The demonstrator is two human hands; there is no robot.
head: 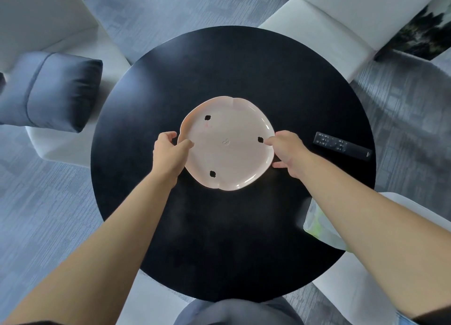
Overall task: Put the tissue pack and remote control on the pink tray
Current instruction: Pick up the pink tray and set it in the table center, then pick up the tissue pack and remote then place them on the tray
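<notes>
A pink tray [231, 129] with a wavy rim and three dark holes lies in the middle of a round black table [219, 239]. My left hand [169, 151] grips its left rim, thumb over the edge. My right hand [286, 154] holds its right rim, fingers on top and thumb below. A black remote control [343, 146] lies on the table to the right of the tray. A white and green tissue pack [317, 224] rests near the table's right front edge, partly hidden by my right forearm.
White chairs [341, 32] stand around the table, at the back right, the left and the front right. A dark blue cushion [51, 90] sits on the left chair. The floor is grey carpet.
</notes>
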